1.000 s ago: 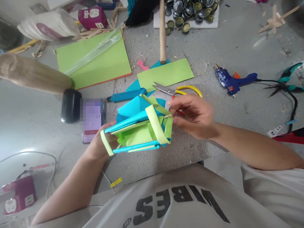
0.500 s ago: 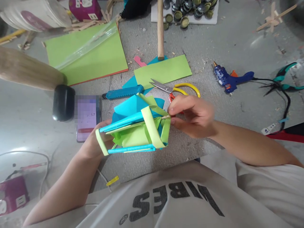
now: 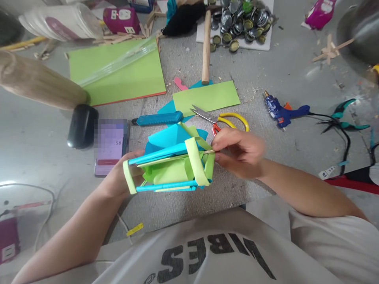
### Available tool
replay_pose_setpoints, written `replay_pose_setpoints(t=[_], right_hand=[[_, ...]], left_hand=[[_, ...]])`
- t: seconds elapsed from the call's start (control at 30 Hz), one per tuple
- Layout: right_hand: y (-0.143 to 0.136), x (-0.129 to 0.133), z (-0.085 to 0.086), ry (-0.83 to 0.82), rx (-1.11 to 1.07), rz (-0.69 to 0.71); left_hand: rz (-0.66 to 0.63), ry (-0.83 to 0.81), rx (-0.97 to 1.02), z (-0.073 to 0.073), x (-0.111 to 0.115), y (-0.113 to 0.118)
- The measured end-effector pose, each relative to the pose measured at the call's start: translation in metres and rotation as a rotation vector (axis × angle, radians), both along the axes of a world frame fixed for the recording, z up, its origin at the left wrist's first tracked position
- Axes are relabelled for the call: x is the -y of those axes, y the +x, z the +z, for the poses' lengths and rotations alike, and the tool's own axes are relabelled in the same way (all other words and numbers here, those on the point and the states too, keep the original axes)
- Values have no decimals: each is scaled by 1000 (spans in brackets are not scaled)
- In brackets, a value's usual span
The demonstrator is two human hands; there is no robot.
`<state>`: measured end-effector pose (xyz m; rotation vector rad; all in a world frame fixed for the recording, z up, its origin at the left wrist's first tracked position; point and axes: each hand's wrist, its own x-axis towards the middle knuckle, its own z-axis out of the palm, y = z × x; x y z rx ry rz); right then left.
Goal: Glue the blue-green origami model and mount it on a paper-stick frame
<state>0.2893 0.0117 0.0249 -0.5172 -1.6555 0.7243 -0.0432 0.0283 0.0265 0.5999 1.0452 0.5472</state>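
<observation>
A paper model [image 3: 168,169] of blue rolled tubes and light-green strips and sheets is held up in front of my chest. My left hand [image 3: 126,173] is closed around its left end from behind, most of its fingers hidden by the paper. At the right end, my right hand [image 3: 239,152] pinches with thumb and forefinger at the tip of a small thin stick [image 3: 208,152] that sits among the green strips. Just beyond the model lie scissors [image 3: 219,117] with yellow and red handles and a blue utility knife [image 3: 158,118].
Green sheets [image 3: 127,75] and a cut green strip [image 3: 207,96] lie farther back, near a wooden stick [image 3: 206,51] and bottle caps [image 3: 242,23]. A blue glue gun [image 3: 284,110] and pliers [image 3: 340,118] are at right. A phone [image 3: 111,146], black case [image 3: 83,126] and wooden cylinder [image 3: 41,81] stand left.
The camera view has shifted slightly, so the table items appear lower. Both hands keep their grip, and the paper model stays almost in place.
</observation>
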Motion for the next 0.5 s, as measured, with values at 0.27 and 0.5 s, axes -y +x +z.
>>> replay_pose_setpoints(t=[0.27, 0.5], right_hand=[[0, 2, 1, -37, -7, -4], [2, 2, 0, -62, -21, 31]], left_hand=[[-45, 78, -40, 0, 1, 0], [-47, 78, -6, 2, -1, 2]])
